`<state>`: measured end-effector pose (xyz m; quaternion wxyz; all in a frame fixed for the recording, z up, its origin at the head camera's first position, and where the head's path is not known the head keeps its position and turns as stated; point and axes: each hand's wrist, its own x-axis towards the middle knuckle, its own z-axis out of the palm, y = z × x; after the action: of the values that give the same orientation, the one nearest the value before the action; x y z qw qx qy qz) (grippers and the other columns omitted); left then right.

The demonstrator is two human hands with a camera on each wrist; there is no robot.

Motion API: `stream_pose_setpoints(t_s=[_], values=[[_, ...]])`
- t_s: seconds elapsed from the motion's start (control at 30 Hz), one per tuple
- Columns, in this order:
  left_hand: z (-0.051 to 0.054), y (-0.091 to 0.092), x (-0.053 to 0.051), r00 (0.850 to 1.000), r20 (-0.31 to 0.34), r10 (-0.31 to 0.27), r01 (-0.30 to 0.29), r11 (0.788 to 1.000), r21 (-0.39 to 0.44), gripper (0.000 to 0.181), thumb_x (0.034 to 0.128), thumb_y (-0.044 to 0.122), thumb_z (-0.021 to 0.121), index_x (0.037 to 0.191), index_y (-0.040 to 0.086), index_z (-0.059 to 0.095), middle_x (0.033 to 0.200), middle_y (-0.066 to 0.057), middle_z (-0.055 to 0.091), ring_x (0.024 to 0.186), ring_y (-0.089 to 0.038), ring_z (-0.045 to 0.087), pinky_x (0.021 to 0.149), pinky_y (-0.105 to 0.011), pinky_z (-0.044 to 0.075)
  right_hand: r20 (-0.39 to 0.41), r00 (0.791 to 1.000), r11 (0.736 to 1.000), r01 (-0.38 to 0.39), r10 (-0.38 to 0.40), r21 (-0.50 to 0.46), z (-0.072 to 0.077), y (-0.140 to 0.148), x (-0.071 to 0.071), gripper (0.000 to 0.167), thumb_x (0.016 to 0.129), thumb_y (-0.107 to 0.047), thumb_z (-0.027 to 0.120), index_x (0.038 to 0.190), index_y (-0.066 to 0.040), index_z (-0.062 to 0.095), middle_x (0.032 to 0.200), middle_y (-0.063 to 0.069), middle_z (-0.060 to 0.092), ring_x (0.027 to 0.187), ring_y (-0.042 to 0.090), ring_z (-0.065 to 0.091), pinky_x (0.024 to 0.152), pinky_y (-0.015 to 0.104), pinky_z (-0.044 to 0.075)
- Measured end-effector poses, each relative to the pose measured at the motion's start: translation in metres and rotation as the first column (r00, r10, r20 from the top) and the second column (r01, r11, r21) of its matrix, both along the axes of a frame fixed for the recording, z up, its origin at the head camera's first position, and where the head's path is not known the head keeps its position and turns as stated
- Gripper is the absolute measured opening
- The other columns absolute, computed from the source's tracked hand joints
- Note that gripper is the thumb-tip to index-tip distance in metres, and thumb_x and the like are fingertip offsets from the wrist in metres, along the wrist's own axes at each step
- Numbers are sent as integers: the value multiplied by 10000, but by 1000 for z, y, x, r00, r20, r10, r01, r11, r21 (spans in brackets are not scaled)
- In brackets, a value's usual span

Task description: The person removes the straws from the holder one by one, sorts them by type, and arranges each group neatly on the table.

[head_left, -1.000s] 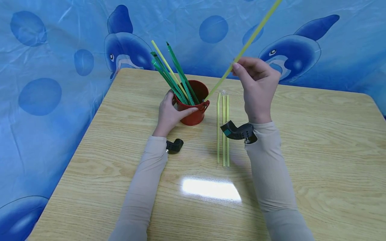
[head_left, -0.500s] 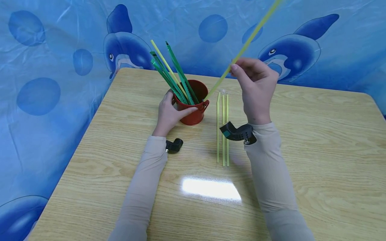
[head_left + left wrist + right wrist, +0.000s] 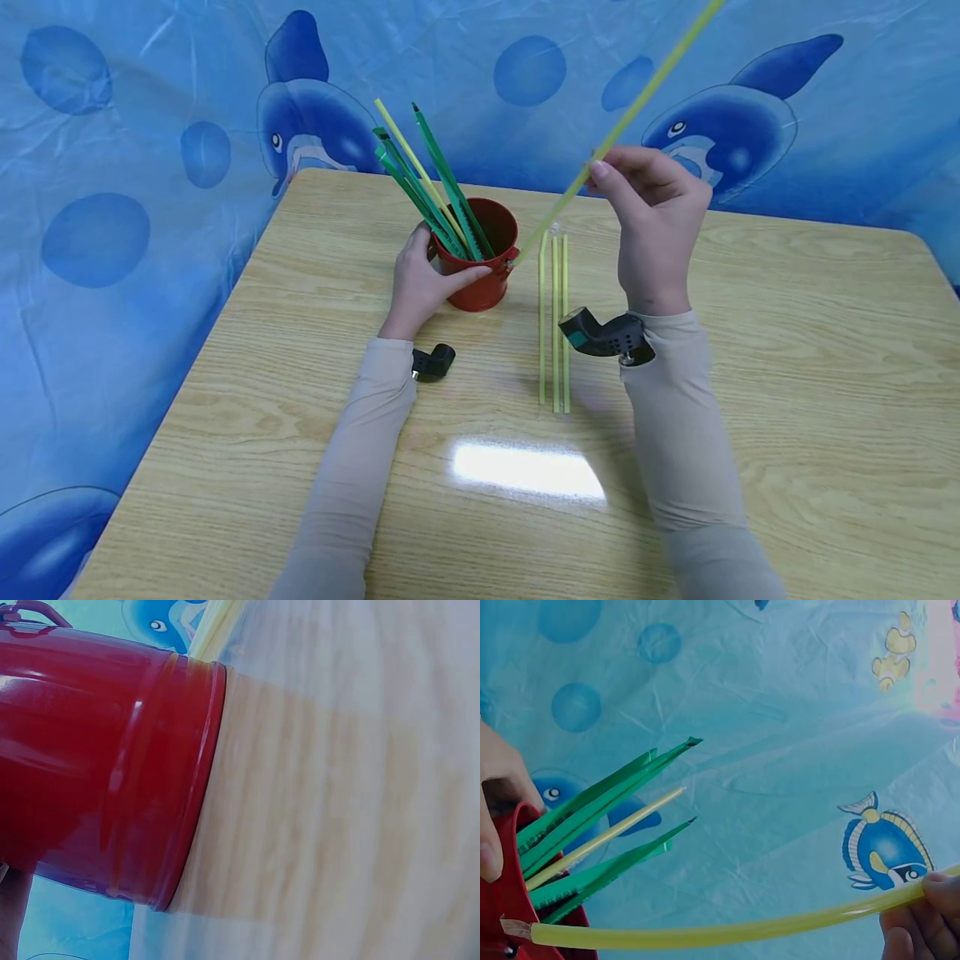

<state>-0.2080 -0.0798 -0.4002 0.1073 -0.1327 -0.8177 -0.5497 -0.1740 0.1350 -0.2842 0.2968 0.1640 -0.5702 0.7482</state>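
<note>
A yellow straw (image 3: 652,87) is pinched between thumb and fingers of my right hand (image 3: 663,221), slanting up past the frame's top. Its lower end, with a clear wrapper tip in the right wrist view, lies at the right rim of a small red bucket (image 3: 480,292), by the handle's ear; whether they touch I cannot tell. My left hand (image 3: 422,279) grips the bucket's left side, thumb across the front. Inside lean several green-wrapped sticks (image 3: 607,862) and another yellow straw (image 3: 607,836). Three yellow straws (image 3: 556,333) lie parallel on the table, right of the bucket.
The light wooden table (image 3: 810,375) carries a bright glare patch near its front. Behind it hangs a blue curtain (image 3: 457,50) printed with dolphins and bubbles. Each wrist wears a black camera mount (image 3: 600,333).
My right hand has shifted slightly right with the straw. The straw's lower end has moved from the bucket's rim to just outside, by the ear. The left hand stays on the bucket.
</note>
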Motion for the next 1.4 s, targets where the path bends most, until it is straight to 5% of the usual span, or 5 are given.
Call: stream_pose_setpoints(t_s=[0.53, 1.4], values=[[0, 0, 0, 1000, 18, -5, 5, 1000, 8, 737, 711, 286, 838, 1300, 50, 463, 1238, -89, 532, 1174, -183, 491, 958, -319, 461, 26, 999, 997, 26, -28, 78, -9, 23, 6, 66, 827, 75, 659, 850, 133, 682, 779, 130, 689, 672, 228, 610, 716, 325, 516], [0, 1, -2, 1000, 20, -11, 10, 1000, 27, 728, 715, 275, 836, 1299, 48, 465, 1242, -88, 532, 1174, -183, 492, 956, -336, 464, 200, 979, 993, 12, -34, 114, -31, 54, 17, 72, 816, 49, 690, 861, 105, 703, 767, 105, 694, 668, 196, 629, 703, 283, 530]])
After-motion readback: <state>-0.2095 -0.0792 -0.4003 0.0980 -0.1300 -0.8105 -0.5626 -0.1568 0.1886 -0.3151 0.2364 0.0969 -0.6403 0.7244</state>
